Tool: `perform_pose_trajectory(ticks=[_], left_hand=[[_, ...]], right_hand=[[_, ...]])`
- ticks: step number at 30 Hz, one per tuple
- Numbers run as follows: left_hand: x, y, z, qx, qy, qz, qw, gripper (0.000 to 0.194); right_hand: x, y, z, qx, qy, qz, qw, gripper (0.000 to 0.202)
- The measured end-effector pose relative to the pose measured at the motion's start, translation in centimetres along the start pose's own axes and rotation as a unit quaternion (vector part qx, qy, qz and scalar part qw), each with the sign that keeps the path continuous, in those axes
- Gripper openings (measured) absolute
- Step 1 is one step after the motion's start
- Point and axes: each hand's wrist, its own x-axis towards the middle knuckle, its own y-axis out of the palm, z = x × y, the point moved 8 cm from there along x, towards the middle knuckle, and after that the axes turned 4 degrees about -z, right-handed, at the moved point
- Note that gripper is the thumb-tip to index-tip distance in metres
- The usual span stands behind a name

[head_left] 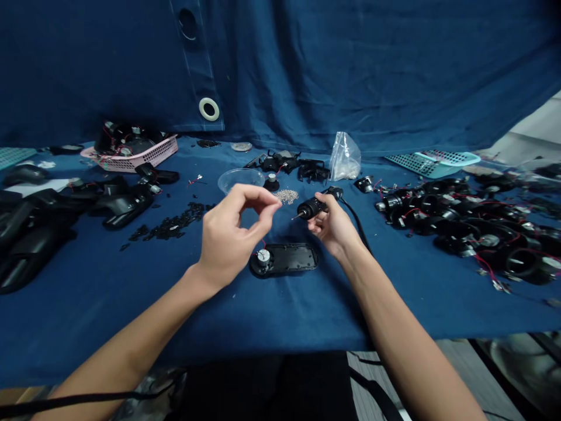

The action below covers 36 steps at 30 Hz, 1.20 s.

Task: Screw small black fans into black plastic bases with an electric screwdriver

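Observation:
My right hand [333, 225] is wrapped round a black corded electric screwdriver [312, 207], its thin bit pointing left. Left of the bit, my left hand [234, 237] is raised with thumb and forefinger pinched together; anything between the fingertips is too small to make out. Beneath and between both hands lies a long black plastic housing [291, 259] on the blue cloth, with a round silver motor [263, 256] and a red wire at its left end. A heap of small screws [288, 196] sits just beyond the fingertips, near a clear round plastic lid or dish [239, 175].
Black housings [127, 202] and small black parts [173, 225] lie to the left, by a pink basket [149, 155]. Rows of black shells with motors and wires [473, 228] cover the right, before a teal basket [433, 166]. A clear bag [345, 158] stands behind.

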Motion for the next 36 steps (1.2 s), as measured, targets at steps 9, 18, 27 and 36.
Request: perform_pose_trajectory(ticks=[9, 18, 27, 36], left_hand=[[-1.8, 1.5, 1.1, 0.065, 0.006, 0.047, 0.997, 0.017], [-2.7, 2.9, 1.4, 0.118, 0.025, 0.093, 0.988, 0.007], [-3.0, 3.0, 1.0, 0.160, 0.088, 0.079, 0.980, 0.006], [-3.2, 3.0, 1.2, 0.160, 0.092, 0.074, 0.980, 0.006]], right_hand=[[-0.7, 0.7, 0.0, 0.014, 0.009, 0.011, 1.000, 0.024], [-0.7, 0.8, -0.2, 0.014, 0.013, 0.016, 1.000, 0.025], [-0.6, 0.9, -0.6, -0.010, 0.014, 0.021, 1.000, 0.029], [-0.7, 0.9, -0.7, -0.006, 0.012, 0.022, 1.000, 0.030]])
